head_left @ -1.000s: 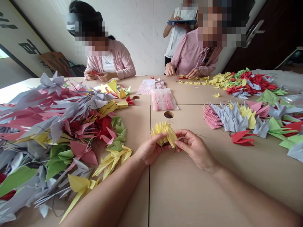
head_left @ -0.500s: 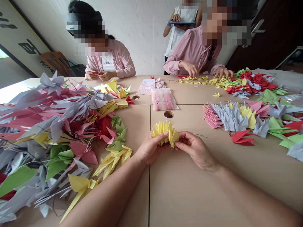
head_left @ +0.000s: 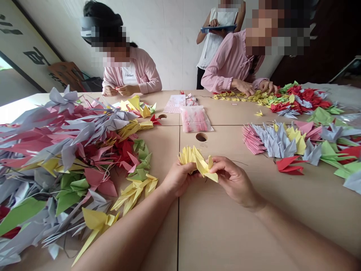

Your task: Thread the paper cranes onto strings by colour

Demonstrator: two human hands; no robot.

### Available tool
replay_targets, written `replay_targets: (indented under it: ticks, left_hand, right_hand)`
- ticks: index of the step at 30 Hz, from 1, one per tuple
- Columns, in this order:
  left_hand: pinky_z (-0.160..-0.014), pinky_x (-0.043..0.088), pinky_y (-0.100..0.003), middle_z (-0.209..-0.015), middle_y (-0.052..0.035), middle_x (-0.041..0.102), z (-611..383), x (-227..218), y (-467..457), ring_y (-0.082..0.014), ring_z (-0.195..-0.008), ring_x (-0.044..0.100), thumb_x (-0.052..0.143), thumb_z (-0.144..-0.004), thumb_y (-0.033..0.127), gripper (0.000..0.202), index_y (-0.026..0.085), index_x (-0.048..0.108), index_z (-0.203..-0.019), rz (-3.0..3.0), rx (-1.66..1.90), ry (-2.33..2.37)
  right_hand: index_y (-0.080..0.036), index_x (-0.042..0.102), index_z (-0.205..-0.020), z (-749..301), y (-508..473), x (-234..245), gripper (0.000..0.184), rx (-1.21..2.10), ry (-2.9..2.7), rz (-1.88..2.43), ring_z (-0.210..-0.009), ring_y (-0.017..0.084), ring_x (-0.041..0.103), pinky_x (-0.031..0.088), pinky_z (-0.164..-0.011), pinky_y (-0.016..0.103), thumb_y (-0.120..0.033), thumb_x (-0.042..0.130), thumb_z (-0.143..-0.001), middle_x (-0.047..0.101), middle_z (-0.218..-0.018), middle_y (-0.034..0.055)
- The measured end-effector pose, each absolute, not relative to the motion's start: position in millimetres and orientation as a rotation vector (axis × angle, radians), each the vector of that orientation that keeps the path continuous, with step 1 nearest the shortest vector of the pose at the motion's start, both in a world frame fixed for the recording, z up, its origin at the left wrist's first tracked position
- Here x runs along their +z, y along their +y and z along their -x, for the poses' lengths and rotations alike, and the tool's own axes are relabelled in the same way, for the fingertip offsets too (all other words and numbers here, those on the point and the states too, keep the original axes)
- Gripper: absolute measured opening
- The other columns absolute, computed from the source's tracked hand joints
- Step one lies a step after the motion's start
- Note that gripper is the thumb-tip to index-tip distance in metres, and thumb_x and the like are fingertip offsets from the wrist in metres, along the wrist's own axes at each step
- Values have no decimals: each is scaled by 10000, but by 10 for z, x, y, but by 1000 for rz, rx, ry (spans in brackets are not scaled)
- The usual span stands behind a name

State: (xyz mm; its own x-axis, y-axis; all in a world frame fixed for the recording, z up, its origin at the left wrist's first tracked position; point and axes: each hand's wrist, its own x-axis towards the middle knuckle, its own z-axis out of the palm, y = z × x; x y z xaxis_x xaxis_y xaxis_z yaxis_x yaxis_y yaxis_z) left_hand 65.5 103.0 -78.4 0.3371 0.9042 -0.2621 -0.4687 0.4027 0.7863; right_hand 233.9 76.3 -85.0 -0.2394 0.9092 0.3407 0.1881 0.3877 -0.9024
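Note:
My left hand [head_left: 180, 177] is closed around a packed row of yellow folded paper cranes [head_left: 186, 155], thumb lying over the near side. At the right end of that row, one yellow paper crane [head_left: 207, 169] has its folds spread apart. My right hand [head_left: 235, 180] pinches this crane between thumb and fingers. The two hands meet in front of me, just above the table. A thin dark thread [head_left: 239, 162] shows behind my right hand; whether it runs through the cranes I cannot tell.
A large heap of coloured paper cranes [head_left: 73, 139] covers the left side. More strung cranes [head_left: 282, 139] lie on the right. A clear packet with pink contents [head_left: 196, 118] is beyond my hands, near a round table hole [head_left: 201, 137]. Two people sit opposite; another stands holding a blue clipboard [head_left: 218, 28].
The end yellow crane has been drawn away from the row and its folds opened out by my right hand. Across the table, the right-hand person's hands have moved closer together.

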Motion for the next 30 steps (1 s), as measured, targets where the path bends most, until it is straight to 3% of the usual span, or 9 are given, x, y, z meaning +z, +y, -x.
replay_targets:
  ticks: [9,14,21,30]
  left_hand:
    - [-594,545,-208,-816,-48,659,-631,-778,1088,-106,-672,618,609,-811,207,130,111,630,-896,-382,1014,755]
    - [-536,515,-172,-842,-23,670,-621,-781,1112,-88,-664,621,688,-744,142,130,129,635,-862,-325,1091,705]
    - [-605,538,-188,-832,-19,678,-599,-778,1126,-102,-728,639,698,-711,68,149,133,627,-825,-298,1144,669]
    - [-663,498,-232,-829,-21,681,-641,-828,1087,-122,-725,624,771,-640,145,316,137,643,-929,-505,1136,658]
  right_hand:
    - [-250,586,-872,-2369,745,-882,23,915,-1623,986,-805,162,612,509,-746,303,-237,598,-857,638,-890,20]
    - [-240,574,-873,-2367,733,-892,23,916,-1569,993,-776,150,601,519,-728,296,-243,594,-863,613,-895,25]
    - [-226,568,-858,-2353,739,-891,28,835,-1598,1049,-825,160,609,520,-753,281,-243,590,-862,621,-893,32]
    - [-239,586,-895,-2338,745,-852,125,703,-1851,916,-924,151,613,506,-806,267,-123,568,-853,634,-949,26]
